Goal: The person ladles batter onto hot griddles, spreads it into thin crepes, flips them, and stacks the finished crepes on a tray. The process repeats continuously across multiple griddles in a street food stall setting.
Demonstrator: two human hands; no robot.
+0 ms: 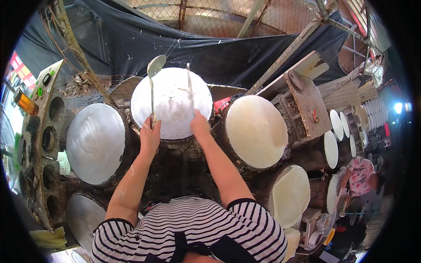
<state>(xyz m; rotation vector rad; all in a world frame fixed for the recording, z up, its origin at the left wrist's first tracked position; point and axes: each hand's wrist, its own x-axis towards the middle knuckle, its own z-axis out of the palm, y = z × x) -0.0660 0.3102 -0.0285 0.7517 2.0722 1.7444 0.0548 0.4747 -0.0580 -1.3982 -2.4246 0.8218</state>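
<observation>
My left hand [150, 136] is closed around the long thin handle of a ladle [156, 65], its bowl raised near the far left rim of a round griddle [169, 98]. The griddle's pale surface has whitish smears. My right hand [200, 126] is closed on a long thin stick-like tool [190, 87], slightly blurred, which reaches across the right side of the same griddle. I cannot tell whether the stick touches the surface. To the right, a second round griddle [255, 131] bears a thin cream-coloured sheet of batter.
A grey round griddle [96, 143] stands at left, another [85, 219] below it. A pale sheet overhangs a griddle [289, 193] at lower right. Boards with holes [48, 140] line the left. Black sheeting [210, 52] hangs behind. Another person [360, 176] is at far right.
</observation>
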